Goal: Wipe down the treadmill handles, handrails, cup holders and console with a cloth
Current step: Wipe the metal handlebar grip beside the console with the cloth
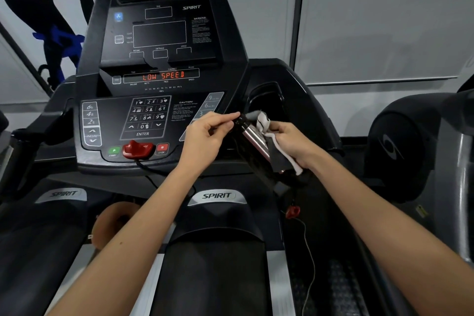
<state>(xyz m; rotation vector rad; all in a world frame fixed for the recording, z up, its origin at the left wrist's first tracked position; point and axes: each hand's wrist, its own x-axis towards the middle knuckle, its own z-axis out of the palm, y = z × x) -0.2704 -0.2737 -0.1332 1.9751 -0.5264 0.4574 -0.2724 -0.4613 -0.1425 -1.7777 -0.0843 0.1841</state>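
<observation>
Both hands are working the right-side handle [252, 140], the black grip with the shiny metal strip. The right hand [291, 142] is curled around the cloth [263, 123], pressing it against the handle's outer side, and a loose white fold spills over above its knuckles. The left hand [205, 136], fingers curled, looks to be pinching the handle's top end between thumb and forefinger, steadying it. Just beyond the right hand sits the cup holder [272, 102], not yet reached by the cloth. Now the hazard: the display [163, 75] beyond the left hand glows LOW SPEED, so I'd judge the machine is powered. The left hand hangs right over the speed keys, with the keypad [147, 117] just beside it, and the start button [114, 150] and red safety key [137, 149] lie near that wrist. A careless sweep could press a key and set the belt going, or knock the key loose. Below the right forearm dangles a thin cord with a red clip [293, 211], and a trailing cloth edge could snag it. A loose pinch on top could also let the wipe skid off the slick metal.
</observation>
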